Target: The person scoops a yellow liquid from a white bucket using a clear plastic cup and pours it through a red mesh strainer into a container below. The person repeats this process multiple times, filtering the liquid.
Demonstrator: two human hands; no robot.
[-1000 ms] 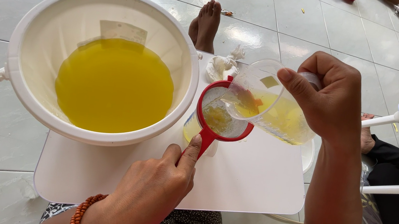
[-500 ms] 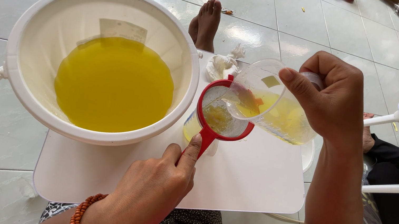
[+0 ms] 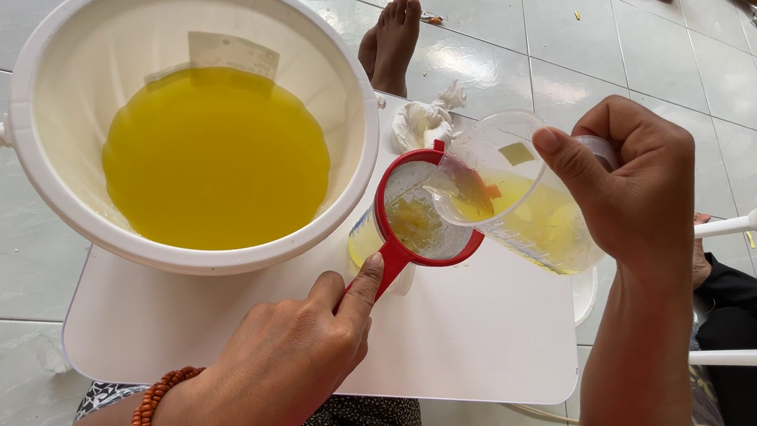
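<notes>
Unchanged since earlier: right hand (image 3: 640, 189) grips tilted jug (image 3: 521, 205) over red strainer (image 3: 425, 220), its handle pinched by left hand (image 3: 296, 352), toward the board's near edge.

One white basin (image 3: 39, 180), one red strainer (image 3: 426, 213), one clear jug (image 3: 512, 199), two hands (left (image 3: 284, 360), right (image 3: 631, 187)), one foot (image 3: 390, 43)

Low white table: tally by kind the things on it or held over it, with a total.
White basin of yellow liquid: 1
Red strainer, left hand on its handle: 1
Clear jug, tilted in right hand: 1
Container under the strainer: 1
Crumpled white cloth: 1
Total: 5
</notes>
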